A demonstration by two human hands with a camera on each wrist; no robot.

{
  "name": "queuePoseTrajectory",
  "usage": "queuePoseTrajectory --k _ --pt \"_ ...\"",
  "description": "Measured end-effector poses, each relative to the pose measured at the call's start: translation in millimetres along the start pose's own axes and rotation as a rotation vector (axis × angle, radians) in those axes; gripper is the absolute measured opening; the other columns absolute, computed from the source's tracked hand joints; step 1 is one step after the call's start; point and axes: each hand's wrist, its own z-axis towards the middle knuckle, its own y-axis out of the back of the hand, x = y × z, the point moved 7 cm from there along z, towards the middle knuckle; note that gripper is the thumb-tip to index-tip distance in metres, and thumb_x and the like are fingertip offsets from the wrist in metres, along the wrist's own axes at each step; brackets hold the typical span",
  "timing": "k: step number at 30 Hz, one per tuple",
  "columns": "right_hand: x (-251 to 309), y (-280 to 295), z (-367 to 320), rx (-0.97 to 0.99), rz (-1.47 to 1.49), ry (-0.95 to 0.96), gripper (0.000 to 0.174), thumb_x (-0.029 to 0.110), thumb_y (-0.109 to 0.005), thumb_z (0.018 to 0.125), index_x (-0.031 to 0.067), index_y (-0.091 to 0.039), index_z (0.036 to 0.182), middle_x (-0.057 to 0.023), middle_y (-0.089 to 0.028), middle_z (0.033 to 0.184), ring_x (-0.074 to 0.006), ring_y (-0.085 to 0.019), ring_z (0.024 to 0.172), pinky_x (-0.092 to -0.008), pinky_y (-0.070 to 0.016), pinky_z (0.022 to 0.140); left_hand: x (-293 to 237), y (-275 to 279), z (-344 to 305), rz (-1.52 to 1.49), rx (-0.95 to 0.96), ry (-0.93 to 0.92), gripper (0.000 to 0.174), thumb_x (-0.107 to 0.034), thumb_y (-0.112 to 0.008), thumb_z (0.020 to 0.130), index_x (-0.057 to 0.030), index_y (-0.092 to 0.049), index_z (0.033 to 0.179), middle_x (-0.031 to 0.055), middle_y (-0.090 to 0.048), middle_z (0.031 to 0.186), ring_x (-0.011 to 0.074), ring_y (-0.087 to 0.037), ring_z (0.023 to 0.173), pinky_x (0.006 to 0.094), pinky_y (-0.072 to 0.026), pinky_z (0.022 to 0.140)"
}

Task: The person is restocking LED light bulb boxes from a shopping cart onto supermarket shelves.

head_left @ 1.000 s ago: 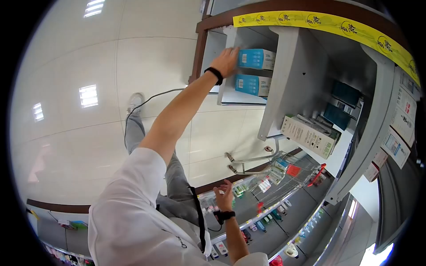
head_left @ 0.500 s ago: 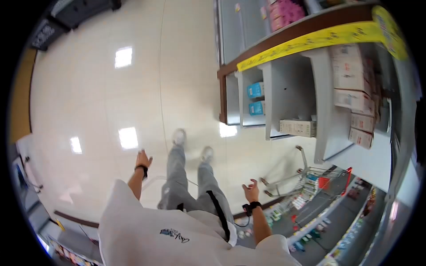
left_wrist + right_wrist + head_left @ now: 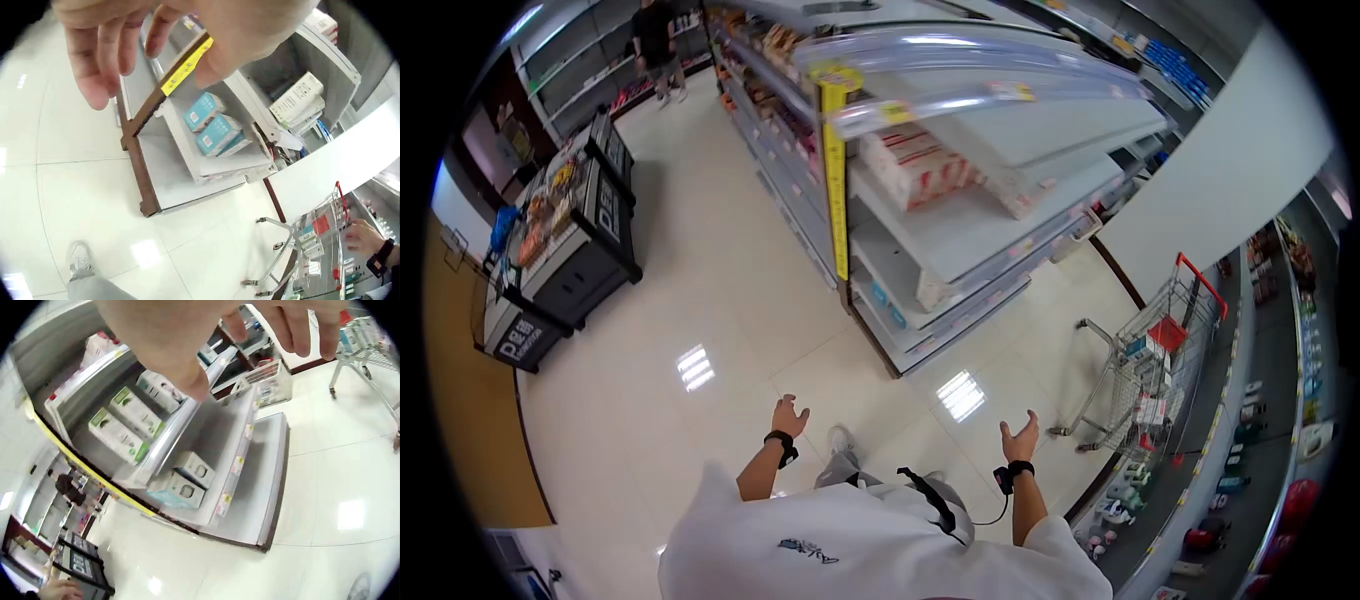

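Note:
My left hand (image 3: 790, 416) hangs in front of my body with loosely bent fingers and nothing in it. Out to the other side, my right hand (image 3: 1020, 438) is also empty, fingers spread. Ahead stands a shelf unit (image 3: 920, 215) with a brown base. Two blue-and-white boxes (image 3: 219, 134) sit on a low shelf, beyond the left fingers in the left wrist view. White-and-green boxes (image 3: 136, 412) stand one level higher in the right wrist view. Red-and-white packs (image 3: 912, 165) lie on an upper shelf in the head view.
A wire shopping cart (image 3: 1145, 375) holding several boxes stands to the right, beside shelves of bottles (image 3: 1250, 430). At the left is a black-framed display stand (image 3: 575, 255). A person (image 3: 655, 45) stands far back in the aisle. Shiny tiles (image 3: 740, 330) cover the floor.
My left hand was at the blue boxes on the shelf, then drew back to my side, empty. The head view has lifted and now takes in the whole shelf unit and aisle.

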Motion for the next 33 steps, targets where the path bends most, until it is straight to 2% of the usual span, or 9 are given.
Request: queuePoseTrajectory --k 3,5,9,12,15,20,26,30,33 --pt "-72.0 42.5 -17.3 -0.033 0.027 -0.19 0.075 0.027 -0.075 0.074 -0.0004 -0.037 0.132 -0.0278 -0.046 0.126 -0.0426 -0.044 0.117 -0.0467 -0.0371 0.101 -65.9 -17.0 3.2 0.005 0.069 -0.069 0.055 -0.026 -0.07 0.078 0.0001 -0.046 0.12 0.0261 -0.054 0.113 0.0376 -0.058 0.103 0.0452 -0.0483 0.089" --pt "-121.8 65.1 -35.7 -0.063 0.03 -0.268 0.073 0.026 -0.075 0.074 -0.0001 -0.038 0.131 -0.0279 -0.048 0.124 -0.0428 -0.045 0.117 -0.0471 -0.0367 0.101 -102.2 -41.1 0.4 0.126 0.049 -0.176 0.054 -0.029 -0.071 0.079 -0.0008 -0.048 0.119 0.0227 -0.057 0.108 0.031 -0.062 0.089 0.0415 -0.0516 0.079" --pt "-226.8 105.3 -65.0 -0.159 0.043 -0.367 0.072 0.027 -0.076 0.072 0.0008 -0.04 0.129 -0.0279 -0.051 0.12 -0.0434 -0.047 0.114 -0.0478 -0.0378 0.099 -195.5 -95.8 -23.1 0.132 0.092 -0.285 0.051 -0.028 -0.069 0.08 -0.0003 -0.049 0.117 0.0216 -0.057 0.109 0.031 -0.062 0.09 0.0407 -0.0512 0.08" --pt "-269.6 137.3 -87.7 -0.176 0.07 -0.554 0.07 0.026 -0.076 0.071 -0.001 -0.042 0.126 -0.0284 -0.052 0.119 -0.0435 -0.048 0.112 -0.0474 -0.0382 0.098 -256.2 -136.2 -38.1 0.166 0.131 -0.42 0.048 -0.027 -0.069 0.08 -0.0003 -0.051 0.116 0.0201 -0.056 0.11 0.0304 -0.061 0.091 0.0399 -0.0511 0.08" --pt "-305.8 151.2 -78.7 -0.213 0.108 -0.536 0.068 0.027 -0.076 0.071 -0.0016 -0.044 0.124 -0.0277 -0.053 0.118 -0.0426 -0.048 0.112 -0.0475 -0.0382 0.098 -312.3 -171.9 -44.3 0.136 0.28 -0.449 0.045 -0.028 -0.067 0.079 -0.0028 -0.053 0.113 0.0207 -0.057 0.11 0.0372 -0.054 0.104 0.0445 -0.0459 0.088" --pt "-339.9 159.6 -23.5 -0.323 0.207 -0.375 0.063 0.027 -0.074 0.075 -0.0029 -0.048 0.124 -0.0227 -0.054 0.121 -0.0374 -0.048 0.117 -0.0436 -0.0364 0.102 -361.5 -232.8 -29.5 0.166 0.335 -0.537 0.034 -0.028 -0.07 0.076 -0.0013 -0.062 0.096 0.0212 -0.063 0.093 0.0365 -0.06 0.093 0.0435 -0.0479 0.082" --pt "-270.9 246.8 45.5 -0.431 0.124 -0.267 0.057 0.027 -0.073 0.077 0.0006 -0.048 0.122 -0.0212 -0.057 0.112 -0.0343 -0.054 0.105 -0.0418 -0.0438 0.09 -353.3 -311.7 34.6 0.413 0.439 -0.567 0.034 -0.031 -0.072 0.073 -0.002 -0.065 0.089 0.019 -0.066 0.088 0.0342 -0.063 0.085 0.0426 -0.0499 0.077" --pt "-279.7 294.8 96.9 -0.443 0.096 -0.289 0.054 0.027 -0.071 0.077 -0.0009 -0.049 0.118 -0.023 -0.055 0.113 -0.0389 -0.052 0.106 -0.0424 -0.0413 0.093 -375.9 -350.1 71.6 0.469 0.494 -0.472 0.033 -0.032 -0.07 0.073 -0.0022 -0.065 0.087 0.0175 -0.067 0.085 0.0333 -0.064 0.084 0.0423 -0.0503 0.077" --pt "-296.3 336.6 141.9 -0.548 0.088 -0.22 0.054 0.03 -0.073 0.077 0.0005 -0.051 0.117 -0.0198 -0.058 0.1 -0.0334 -0.056 0.096 -0.0407 -0.0449 0.085 -395.1 -384.9 113.4 0.418 0.519 -0.378 0.032 -0.032 -0.067 0.075 -0.0027 -0.064 0.088 0.0158 -0.067 0.084 0.0324 -0.064 0.083 0.0409 -0.0504 0.077"
